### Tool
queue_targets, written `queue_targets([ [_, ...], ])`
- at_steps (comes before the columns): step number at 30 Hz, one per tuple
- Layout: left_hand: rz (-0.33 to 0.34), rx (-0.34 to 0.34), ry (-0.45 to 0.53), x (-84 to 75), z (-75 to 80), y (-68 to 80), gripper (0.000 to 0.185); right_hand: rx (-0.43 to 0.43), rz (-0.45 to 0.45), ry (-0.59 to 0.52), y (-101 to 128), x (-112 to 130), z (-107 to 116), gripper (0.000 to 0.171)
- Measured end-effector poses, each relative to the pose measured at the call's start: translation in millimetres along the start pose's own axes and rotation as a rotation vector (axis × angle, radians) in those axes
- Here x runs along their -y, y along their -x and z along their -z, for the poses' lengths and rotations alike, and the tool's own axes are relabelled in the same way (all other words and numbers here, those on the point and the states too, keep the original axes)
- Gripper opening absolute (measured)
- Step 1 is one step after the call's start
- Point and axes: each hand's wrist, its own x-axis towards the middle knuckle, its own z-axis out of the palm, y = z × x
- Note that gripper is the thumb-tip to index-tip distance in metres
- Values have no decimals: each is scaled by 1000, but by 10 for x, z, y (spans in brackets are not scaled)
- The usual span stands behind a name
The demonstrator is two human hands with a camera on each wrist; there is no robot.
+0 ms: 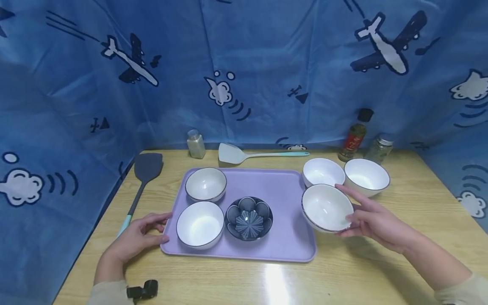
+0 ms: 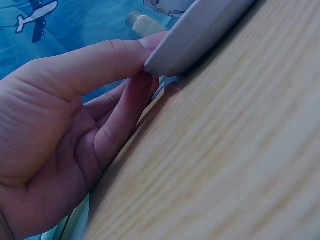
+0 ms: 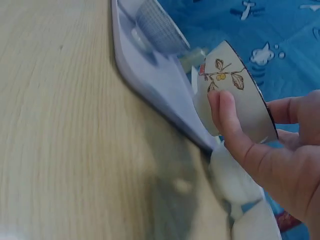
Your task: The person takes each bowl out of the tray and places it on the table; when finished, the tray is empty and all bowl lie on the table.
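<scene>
My right hand (image 1: 370, 218) holds a white bowl (image 1: 327, 207) by its side, tilted, over the right edge of the lilac tray (image 1: 284, 203). In the right wrist view, brown leaves decorate the outside of this bowl (image 3: 227, 85), with fingers spread along its wall. My left hand (image 1: 137, 237) pinches the left edge of the tray; the left wrist view shows the tray rim (image 2: 195, 40) between thumb and fingers. On the tray are a dark blue flower-patterned bowl (image 1: 249, 219), a white bowl (image 1: 200, 224) in front and another white bowl (image 1: 206, 184) behind it.
Two white bowls (image 1: 324, 171) (image 1: 367, 176) stand right of the tray. Behind them are a red-labelled bottle (image 1: 353, 140) and a glass jar (image 1: 379, 148). A pale spatula (image 1: 232, 154) and a shaker (image 1: 196, 144) lie beyond the tray; a dark spatula (image 1: 148, 167) lies left.
</scene>
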Motion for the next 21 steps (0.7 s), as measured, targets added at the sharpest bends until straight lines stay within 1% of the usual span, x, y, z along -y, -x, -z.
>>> queue_targets([
  [6,-6,-4,7,3,1,16,65,-7,-19,15,5,-106,151,74],
  [14,29,-17,-6,-5,6,24,67,2,-37,25,-28,-182,269,75],
  [21,7,-9,-7,-10,2,20,66,-6,-33,-5,-43,-286,322,78],
])
